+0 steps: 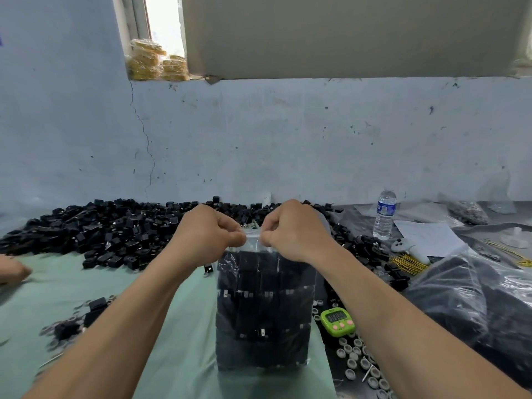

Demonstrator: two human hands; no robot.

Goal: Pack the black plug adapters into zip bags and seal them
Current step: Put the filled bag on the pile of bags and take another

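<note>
1. Curled fingers [235, 237] of the left hand [210, 234] and right hand [290, 230] pinched the zip bag [263, 312] at its top edge, close together.
2. The bag stood upright on the green table [184, 355], full of black plug adapters [253, 272] (stacked in rows).
3. A loose pile [115, 228] lay behind, along the wall [259, 145].
</note>
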